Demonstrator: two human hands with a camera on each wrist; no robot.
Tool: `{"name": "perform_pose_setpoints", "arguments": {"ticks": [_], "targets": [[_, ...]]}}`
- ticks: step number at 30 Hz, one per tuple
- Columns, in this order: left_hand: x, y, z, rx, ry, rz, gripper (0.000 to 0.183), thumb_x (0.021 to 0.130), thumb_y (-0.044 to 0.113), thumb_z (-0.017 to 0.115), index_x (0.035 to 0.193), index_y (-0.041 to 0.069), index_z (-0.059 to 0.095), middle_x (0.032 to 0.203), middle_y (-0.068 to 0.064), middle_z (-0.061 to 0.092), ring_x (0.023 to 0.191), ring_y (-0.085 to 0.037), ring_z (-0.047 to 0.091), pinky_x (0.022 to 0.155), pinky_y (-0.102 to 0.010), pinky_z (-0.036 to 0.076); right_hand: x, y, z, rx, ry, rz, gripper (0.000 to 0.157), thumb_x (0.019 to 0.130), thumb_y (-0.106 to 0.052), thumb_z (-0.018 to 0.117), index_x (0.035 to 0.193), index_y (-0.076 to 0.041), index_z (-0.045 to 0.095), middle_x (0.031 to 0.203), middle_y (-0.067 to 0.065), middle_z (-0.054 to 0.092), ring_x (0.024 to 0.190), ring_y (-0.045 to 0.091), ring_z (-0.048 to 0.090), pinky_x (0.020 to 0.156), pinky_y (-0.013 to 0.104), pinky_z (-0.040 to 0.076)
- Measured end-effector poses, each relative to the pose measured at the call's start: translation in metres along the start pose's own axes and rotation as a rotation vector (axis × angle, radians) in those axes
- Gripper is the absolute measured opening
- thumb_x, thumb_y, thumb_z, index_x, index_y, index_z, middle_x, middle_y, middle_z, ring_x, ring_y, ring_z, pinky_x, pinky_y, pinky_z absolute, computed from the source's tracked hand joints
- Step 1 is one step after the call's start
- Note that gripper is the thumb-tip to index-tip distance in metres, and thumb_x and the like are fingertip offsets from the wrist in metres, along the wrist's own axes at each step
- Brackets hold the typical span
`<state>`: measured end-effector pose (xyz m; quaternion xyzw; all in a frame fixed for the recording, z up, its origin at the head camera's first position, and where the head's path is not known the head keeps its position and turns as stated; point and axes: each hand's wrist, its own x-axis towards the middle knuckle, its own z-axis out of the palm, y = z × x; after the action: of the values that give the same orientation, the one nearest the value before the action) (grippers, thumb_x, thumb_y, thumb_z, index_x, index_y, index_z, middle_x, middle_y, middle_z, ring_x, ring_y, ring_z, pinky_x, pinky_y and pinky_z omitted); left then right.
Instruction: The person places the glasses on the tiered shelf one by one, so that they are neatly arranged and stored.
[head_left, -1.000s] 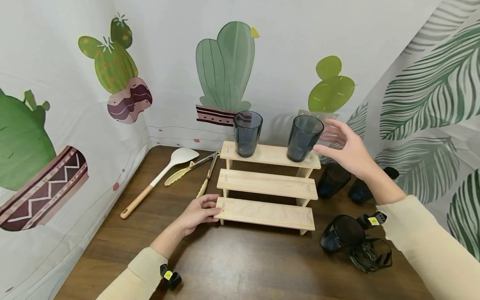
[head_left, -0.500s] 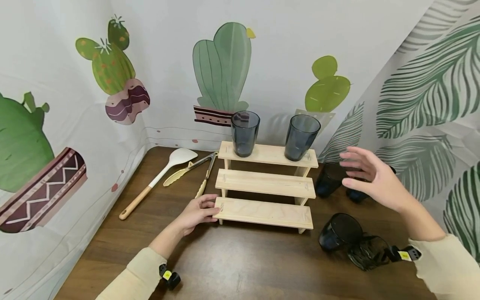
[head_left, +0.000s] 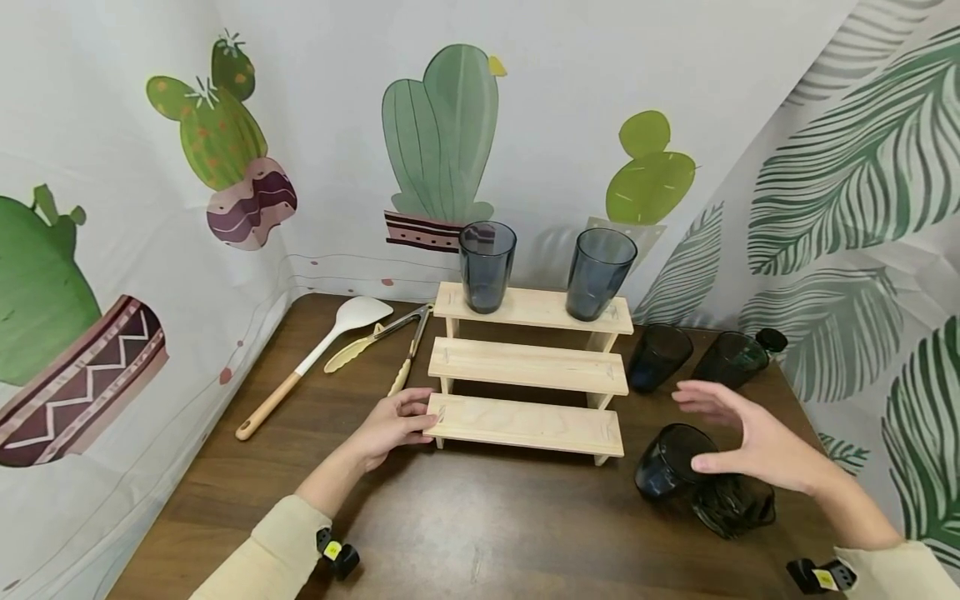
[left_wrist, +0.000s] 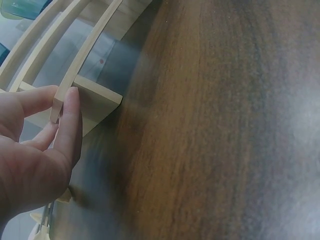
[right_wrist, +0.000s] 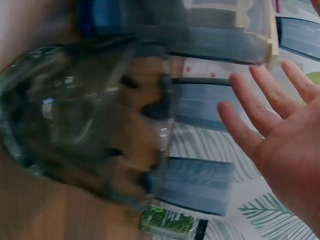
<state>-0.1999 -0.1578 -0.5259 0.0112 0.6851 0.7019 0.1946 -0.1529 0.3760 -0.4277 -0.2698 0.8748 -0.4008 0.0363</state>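
My left hand (head_left: 390, 429) pinches the left end of the lowest step of a three-tier wooden display rack (head_left: 525, 421); the left wrist view shows the board (left_wrist: 65, 92) between thumb and fingers. On the top step stand two dark blue glass tumblers (head_left: 486, 271) (head_left: 600, 275), one near each end. To the right of the rack my right hand (head_left: 757, 437) hovers, fingers spread and holding nothing. It overlaps a front tumbler (head_left: 671, 462) and a faceted clear dark glass vessel (head_left: 731, 510) in the head view. The right wrist view shows that vessel (right_wrist: 75, 115) large and blurred.
Two more dark tumblers (head_left: 660, 358) (head_left: 729, 360) stand behind my right hand, with a small black-capped, green-labelled jar (right_wrist: 172, 222) beside them. Left of the rack lie a white turner with wooden handle (head_left: 318, 350) and tongs (head_left: 408, 354). Printed cloth walls the table's back.
My right hand has left the right-hand tumbler on the top step and moved down and right, over the front glasses. My left hand keeps its place on the lowest step.
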Motion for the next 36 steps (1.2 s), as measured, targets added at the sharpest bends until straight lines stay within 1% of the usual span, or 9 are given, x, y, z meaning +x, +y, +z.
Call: {"name": "perform_pose_setpoints", "arguments": {"ticks": [5, 9, 13, 15, 17, 23, 26, 30, 36], "targets": [[0.0, 0.0, 0.0, -0.003, -0.002, 0.002, 0.061, 0.096, 0.001, 0.071, 0.149, -0.008, 0.043, 0.113, -0.019, 0.062, 0.088, -0.021, 0.068, 0.079, -0.035, 0.064, -0.009, 0.006, 0.009, -0.003, -0.07, 0.024, 0.088, 0.079, -0.011, 0.092, 0.153, -0.019, 0.046, 0.143, -0.001, 0.058, 0.129, 0.004, 0.052, 0.102, 0.012, 0.041], [0.001, -0.001, 0.0, -0.006, -0.004, 0.004, 0.061, 0.096, 0.001, 0.071, 0.15, -0.008, 0.043, 0.112, -0.018, 0.062, 0.088, -0.02, 0.068, 0.079, -0.035, 0.064, -0.013, 0.007, 0.013, -0.019, -0.097, 0.059, 0.087, 0.077, -0.018, 0.094, 0.151, -0.022, 0.047, 0.143, -0.002, 0.057, 0.132, -0.002, 0.046, 0.102, 0.011, 0.039], [0.0, 0.0, 0.0, -0.008, -0.005, 0.005, 0.061, 0.096, 0.0, 0.071, 0.15, -0.008, 0.043, 0.112, -0.018, 0.062, 0.088, -0.02, 0.068, 0.08, -0.035, 0.064, -0.014, 0.007, 0.016, -0.059, -0.115, 0.1, 0.086, 0.074, -0.025, 0.097, 0.146, -0.026, 0.05, 0.135, -0.006, 0.062, 0.12, 0.003, 0.057, 0.094, 0.019, 0.048], [0.0, 0.0, 0.0, -0.008, -0.005, 0.005, 0.061, 0.097, 0.0, 0.071, 0.15, -0.008, 0.043, 0.112, -0.018, 0.062, 0.088, -0.02, 0.068, 0.08, -0.035, 0.064, -0.014, 0.007, 0.018, -0.066, -0.122, 0.096, 0.084, 0.074, -0.026, 0.097, 0.144, -0.025, 0.051, 0.129, -0.007, 0.064, 0.112, 0.008, 0.062, 0.089, 0.021, 0.051], [-0.001, 0.001, 0.0, -0.008, -0.006, 0.005, 0.06, 0.097, 0.0, 0.071, 0.15, -0.008, 0.043, 0.113, -0.018, 0.062, 0.088, -0.021, 0.068, 0.08, -0.035, 0.064, -0.013, 0.007, 0.019, -0.07, -0.117, 0.093, 0.083, 0.073, -0.026, 0.098, 0.142, -0.024, 0.053, 0.125, -0.008, 0.067, 0.107, 0.01, 0.065, 0.087, 0.022, 0.051], [-0.001, 0.002, 0.001, -0.009, -0.003, 0.004, 0.06, 0.096, 0.0, 0.071, 0.149, -0.008, 0.043, 0.113, -0.018, 0.063, 0.088, -0.021, 0.068, 0.08, -0.035, 0.064, -0.013, 0.008, 0.022, -0.157, -0.077, 0.097, 0.082, 0.071, -0.032, 0.099, 0.14, -0.025, 0.055, 0.121, -0.014, 0.067, 0.104, 0.008, 0.065, 0.086, 0.022, 0.052], [-0.001, 0.001, 0.001, -0.011, -0.005, 0.002, 0.06, 0.096, 0.0, 0.071, 0.149, -0.008, 0.043, 0.113, -0.018, 0.063, 0.088, -0.021, 0.068, 0.08, -0.035, 0.064, -0.011, 0.005, 0.022, -0.163, -0.059, 0.091, 0.082, 0.071, -0.033, 0.099, 0.14, -0.025, 0.056, 0.119, -0.015, 0.068, 0.102, 0.008, 0.066, 0.085, 0.021, 0.052], [-0.001, 0.001, 0.001, -0.013, -0.01, 0.004, 0.061, 0.096, 0.0, 0.071, 0.15, -0.008, 0.043, 0.113, -0.018, 0.063, 0.088, -0.021, 0.068, 0.08, -0.035, 0.064, -0.006, -0.004, 0.018, -0.111, -0.028, 0.053, 0.081, 0.072, -0.027, 0.098, 0.141, -0.024, 0.056, 0.119, -0.01, 0.069, 0.101, 0.01, 0.067, 0.084, 0.019, 0.052], [-0.001, 0.002, 0.001, -0.012, -0.007, 0.005, 0.061, 0.096, 0.0, 0.071, 0.15, -0.008, 0.043, 0.113, -0.018, 0.063, 0.088, -0.021, 0.068, 0.079, -0.035, 0.064, 0.008, -0.024, 0.009, -0.01, 0.02, 0.013, 0.082, 0.074, -0.012, 0.096, 0.144, -0.017, 0.054, 0.122, -0.001, 0.069, 0.101, 0.014, 0.069, 0.082, 0.021, 0.056]]}}
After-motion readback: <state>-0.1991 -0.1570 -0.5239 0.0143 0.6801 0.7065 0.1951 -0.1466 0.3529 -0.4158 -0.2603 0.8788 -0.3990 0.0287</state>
